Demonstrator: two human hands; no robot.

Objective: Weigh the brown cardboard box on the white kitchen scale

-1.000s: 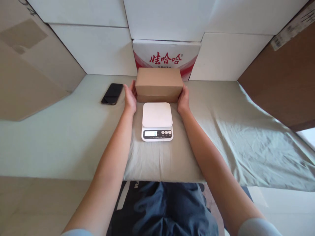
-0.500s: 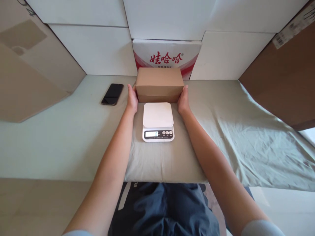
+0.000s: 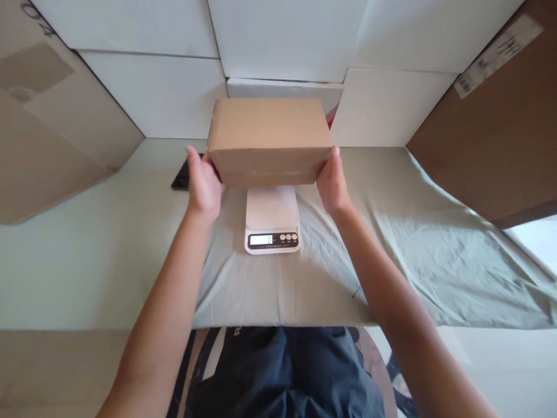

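Observation:
Between my two hands a plain brown cardboard box (image 3: 270, 125) is held up off the cloth, level, over the back part of the scale. My left hand (image 3: 205, 181) grips its left end, thumb up along the side and the other fingers partly hidden behind and under it. At the right end my right hand (image 3: 333, 181) presses in the same way, thumb near the front corner. Below and nearer me sits a white digital kitchen scale (image 3: 272, 212), its display lit and its plate bare; the box covers the plate's far edge.
A black phone (image 3: 181, 176) lies behind my left hand, partly covered by it. White boxes (image 3: 152, 93) form a wall at the back. Large brown cartons stand at left (image 3: 52, 145) and right (image 3: 491, 133). A wrinkled pale green cloth (image 3: 435, 261) covers the table.
The cardboard box has risen off the table and come nearer me, from behind the scale to above its far edge. Both hands moved with it. The red lettering behind is now hidden.

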